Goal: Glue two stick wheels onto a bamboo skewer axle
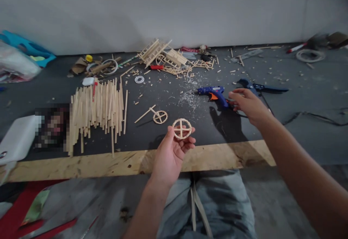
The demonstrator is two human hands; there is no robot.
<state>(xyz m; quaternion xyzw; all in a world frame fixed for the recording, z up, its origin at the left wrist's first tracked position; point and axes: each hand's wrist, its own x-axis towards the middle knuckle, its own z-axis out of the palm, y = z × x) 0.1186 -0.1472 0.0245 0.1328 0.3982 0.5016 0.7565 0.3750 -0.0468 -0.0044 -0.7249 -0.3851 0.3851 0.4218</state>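
My left hand (174, 148) pinches a small wooden wheel (181, 130) with a cross of spokes, raised above the front edge of the table. My right hand (248, 104) is just right of the handle of a blue glue gun (212, 91) with an orange trigger, which lies on its side. The fingers of that hand are loosely bent and apart; whether they touch the handle I cannot tell. Behind my left hand, a second spoked wheel (160, 117) lies on the dark tabletop, with thin sticks (145, 114) beside it.
Many wooden sticks (98, 108) lie bundled at left, near a white power bank-like box (19, 137). Wooden model parts (154, 52) and offcuts sit against the wall. Glue strands (191, 94) litter the middle. Blue-handled cutters (261, 86) and a black cable (312, 115) lie at right.
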